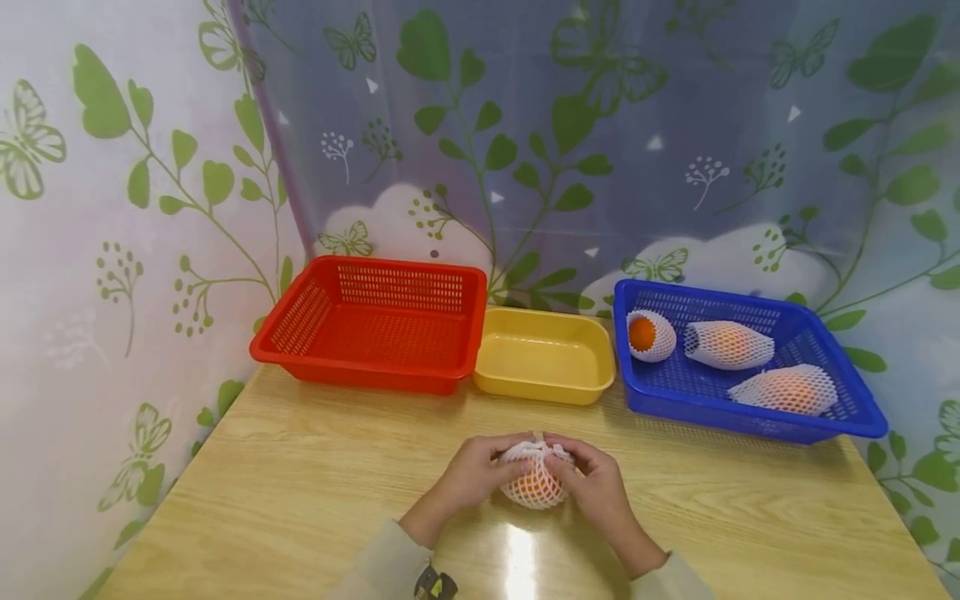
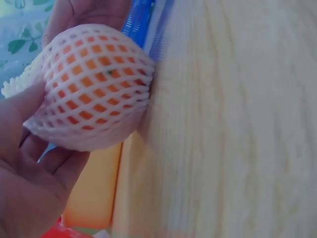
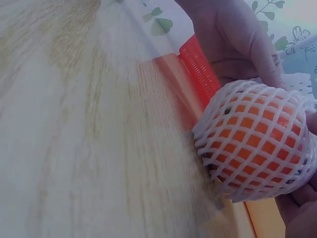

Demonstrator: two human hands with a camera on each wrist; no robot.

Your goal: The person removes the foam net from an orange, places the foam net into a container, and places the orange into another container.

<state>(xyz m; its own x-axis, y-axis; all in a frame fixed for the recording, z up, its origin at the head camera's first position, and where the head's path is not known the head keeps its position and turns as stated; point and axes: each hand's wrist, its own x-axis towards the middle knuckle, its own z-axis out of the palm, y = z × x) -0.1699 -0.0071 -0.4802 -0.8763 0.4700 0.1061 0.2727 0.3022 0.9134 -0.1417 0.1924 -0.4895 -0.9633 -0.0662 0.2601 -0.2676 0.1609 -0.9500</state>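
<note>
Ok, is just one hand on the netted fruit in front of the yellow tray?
No, the left hand and the right hand both hold that netted fruit.

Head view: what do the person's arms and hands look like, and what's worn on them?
The left hand and right hand are gloveless. The left sleeve and right sleeve are plain and pale, ending short of the wrists. By the left sleeve sits a dark device with a yellow-green patch; its kind is unclear.

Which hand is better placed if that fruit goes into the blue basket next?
Probably the right hand: the left hand also holds the netted fruit, but sits farther from the blue basket.
</note>
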